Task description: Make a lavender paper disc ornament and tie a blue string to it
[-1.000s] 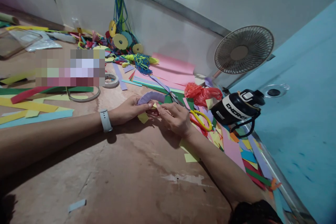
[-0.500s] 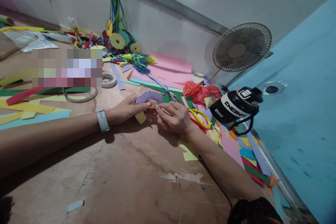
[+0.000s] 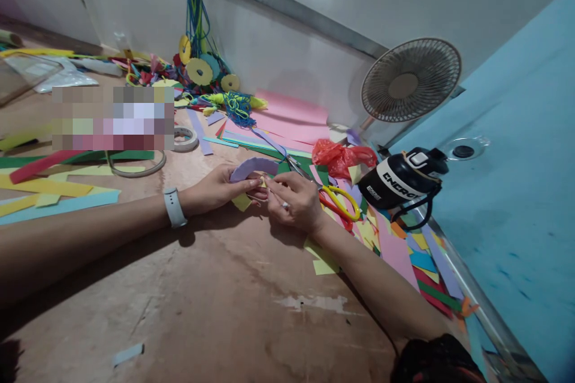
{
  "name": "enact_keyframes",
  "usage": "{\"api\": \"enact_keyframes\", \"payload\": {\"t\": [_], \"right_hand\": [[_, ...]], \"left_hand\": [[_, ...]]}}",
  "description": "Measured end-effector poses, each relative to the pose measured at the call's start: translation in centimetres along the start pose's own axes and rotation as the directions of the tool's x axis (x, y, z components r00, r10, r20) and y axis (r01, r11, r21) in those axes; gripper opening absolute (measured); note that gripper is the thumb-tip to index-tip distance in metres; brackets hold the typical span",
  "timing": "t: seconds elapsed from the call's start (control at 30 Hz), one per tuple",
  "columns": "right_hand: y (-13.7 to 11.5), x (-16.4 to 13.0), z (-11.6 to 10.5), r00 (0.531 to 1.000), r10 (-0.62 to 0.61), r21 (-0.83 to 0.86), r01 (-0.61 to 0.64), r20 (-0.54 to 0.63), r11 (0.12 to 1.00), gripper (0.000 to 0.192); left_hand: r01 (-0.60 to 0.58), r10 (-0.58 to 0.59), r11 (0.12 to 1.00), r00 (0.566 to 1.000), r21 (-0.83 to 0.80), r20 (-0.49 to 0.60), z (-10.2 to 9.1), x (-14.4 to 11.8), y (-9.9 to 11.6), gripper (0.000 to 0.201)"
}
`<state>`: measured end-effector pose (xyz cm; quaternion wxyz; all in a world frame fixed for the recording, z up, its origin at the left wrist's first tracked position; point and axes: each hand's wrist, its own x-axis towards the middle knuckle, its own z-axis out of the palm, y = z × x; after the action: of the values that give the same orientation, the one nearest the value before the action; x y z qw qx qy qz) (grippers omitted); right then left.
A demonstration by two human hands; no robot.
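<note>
The purple paper (image 3: 253, 168) is held above the desk (image 3: 215, 299) by the left grip (image 3: 222, 185), its near edge clamped between thumb and fingers. The right grip (image 3: 296, 200) is pinched almost closed, a small yellow slip (image 3: 263, 182) being held at its fingertips, just beside the left thumb. Past the right grip, the scissors (image 3: 349, 208) are seen lying among paper scraps (image 3: 368, 232); the tape (image 3: 191, 140) is set beyond the left grip.

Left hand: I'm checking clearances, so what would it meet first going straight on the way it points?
Probably the right hand, just beyond the left hand; the depth between them is hard to judge.
</note>
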<state>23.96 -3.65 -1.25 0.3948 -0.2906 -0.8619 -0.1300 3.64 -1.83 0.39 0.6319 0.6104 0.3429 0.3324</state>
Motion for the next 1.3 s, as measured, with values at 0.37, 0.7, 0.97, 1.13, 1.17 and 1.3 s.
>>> {"api": "enact_keyframes", "payload": {"t": [0.37,0.7,0.97,1.13,1.17,1.3], "right_hand": [[-0.6,0.7,0.1,0.894,0.388,0.345,-0.444,0.223,0.827,0.023],[-0.8,0.6,0.5,0.854,0.468,0.441,-0.519,0.227,0.732,0.026],[-1.0,0.4,0.5,0.877,0.454,0.34,-0.48,0.16,0.809,0.021],[-1.1,0.4,0.9,0.886,0.442,0.435,-0.457,0.141,0.776,0.02],[-1.1,0.4,1.0,0.876,0.462,0.476,-0.469,0.14,0.744,0.02],[-1.1,0.2,1.3,0.825,0.534,0.603,-0.525,0.185,0.601,0.02]], "left_hand": [[-0.141,0.136,0.963,0.99,0.228,0.039,-0.4,0.3,0.0,0.028],[-0.185,0.179,0.948,0.983,0.258,0.048,-0.6,0.3,-0.5,0.028],[-0.205,0.192,0.949,0.978,0.238,0.077,-0.4,0.1,-0.3,0.028],[-0.243,0.242,0.926,0.97,0.289,0.04,-0.5,0.2,-0.4,0.026],[-0.246,0.245,0.924,0.969,0.294,0.041,-0.5,0.2,-0.4,0.026],[-0.276,0.272,0.912,0.961,0.302,0.059,-0.6,0.2,-0.5,0.026]]}}
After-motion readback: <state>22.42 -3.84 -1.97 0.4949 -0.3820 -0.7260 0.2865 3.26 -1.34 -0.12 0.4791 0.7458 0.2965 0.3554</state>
